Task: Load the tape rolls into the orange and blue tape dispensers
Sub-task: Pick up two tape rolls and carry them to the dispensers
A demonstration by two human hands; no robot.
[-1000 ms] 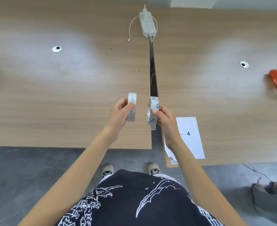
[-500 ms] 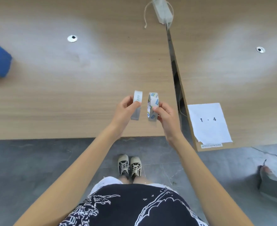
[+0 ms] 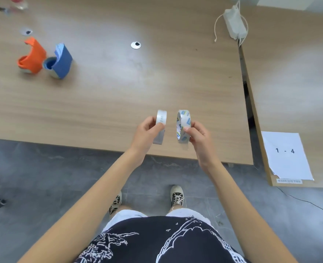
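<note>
My left hand (image 3: 147, 132) pinches a clear tape roll (image 3: 161, 118) held on edge above the table's front edge. A second clear tape roll (image 3: 183, 118), its core printed in blue and yellow, is pinched upright by my right hand (image 3: 199, 136). The two rolls hang side by side with a small gap between them. Far to the left on the wooden table (image 3: 118, 88) stand the orange tape dispenser (image 3: 32, 56) and the blue tape dispenser (image 3: 61, 61), touching each other.
A white power strip (image 3: 234, 25) with a cable lies at the back by the gap between the two tables. A paper sheet marked "1 - 4" (image 3: 287, 154) lies on the right table. Round cable grommets (image 3: 136, 45) sit in the tabletop.
The view has swung left: the orange and blue dispensers now both show at the left, and the power strip and paper shifted right. Both hands still hold their rolls side by side.
</note>
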